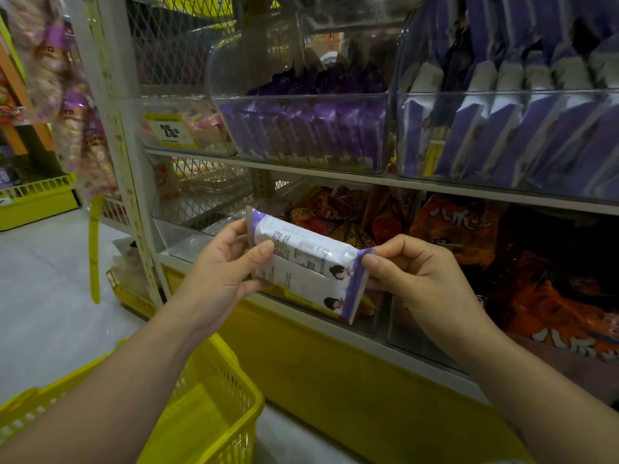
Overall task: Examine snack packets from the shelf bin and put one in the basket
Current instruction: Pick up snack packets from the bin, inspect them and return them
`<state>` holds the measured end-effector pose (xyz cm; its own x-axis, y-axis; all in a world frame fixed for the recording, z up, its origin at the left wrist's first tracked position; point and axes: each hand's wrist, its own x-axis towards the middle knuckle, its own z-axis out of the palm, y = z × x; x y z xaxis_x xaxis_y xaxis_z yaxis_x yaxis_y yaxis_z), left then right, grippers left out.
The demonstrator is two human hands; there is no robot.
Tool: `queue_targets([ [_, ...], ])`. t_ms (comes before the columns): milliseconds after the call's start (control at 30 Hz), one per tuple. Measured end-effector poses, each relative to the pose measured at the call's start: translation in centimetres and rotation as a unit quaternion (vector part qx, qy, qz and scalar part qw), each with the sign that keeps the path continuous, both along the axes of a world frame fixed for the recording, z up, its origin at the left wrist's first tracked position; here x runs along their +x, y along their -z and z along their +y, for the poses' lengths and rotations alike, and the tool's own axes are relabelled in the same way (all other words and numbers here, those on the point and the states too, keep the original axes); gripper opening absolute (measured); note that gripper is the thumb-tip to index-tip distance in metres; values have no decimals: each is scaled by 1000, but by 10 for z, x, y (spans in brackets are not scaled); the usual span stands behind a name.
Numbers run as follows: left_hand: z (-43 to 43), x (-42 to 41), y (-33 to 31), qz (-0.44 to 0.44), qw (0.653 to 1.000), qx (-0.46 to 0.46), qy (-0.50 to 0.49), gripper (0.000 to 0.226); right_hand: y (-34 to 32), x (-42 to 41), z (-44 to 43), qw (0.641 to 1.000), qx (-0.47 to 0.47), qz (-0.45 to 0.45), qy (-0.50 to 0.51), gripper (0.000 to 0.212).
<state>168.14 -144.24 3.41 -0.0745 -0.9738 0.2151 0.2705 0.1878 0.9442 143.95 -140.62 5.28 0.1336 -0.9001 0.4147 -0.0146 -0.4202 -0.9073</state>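
Yellow basket (249, 386) sits near left; left hand (217, 279) grips the snack packet (301, 259), right hand (425, 283) pinches its seam, and that light pinch could let it drop.

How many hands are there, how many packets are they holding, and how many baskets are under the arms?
hands: 2 (left hand, right hand)
packet held: 1
basket under the arms: 1
Total: 4
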Motion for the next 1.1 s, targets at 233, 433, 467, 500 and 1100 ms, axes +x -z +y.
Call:
queue_targets([
  [233, 18, -42, -10, 42, 991, 69, -104, 85, 0, 17, 6, 997, -21, -68, 39, 8],
  [433, 24, -62, -10, 99, 985, 142, 11, 66, 3, 25, 10, 995, -52, -29, 78, 5],
  [467, 24, -63, -10, 105, 983, 148, 25, 73, 3, 25, 10, 995, -54, -22, 81, 8],
  [500, 24, -64, -9, 108, 981, 154, 39, 80, 4, 25, 10, 995, -55, -17, 81, 9],
  [1100, 19, -51, -8, 208, 953, 218, 35, 33, 5, 25, 10, 998, -32, -49, 36, 14],
])
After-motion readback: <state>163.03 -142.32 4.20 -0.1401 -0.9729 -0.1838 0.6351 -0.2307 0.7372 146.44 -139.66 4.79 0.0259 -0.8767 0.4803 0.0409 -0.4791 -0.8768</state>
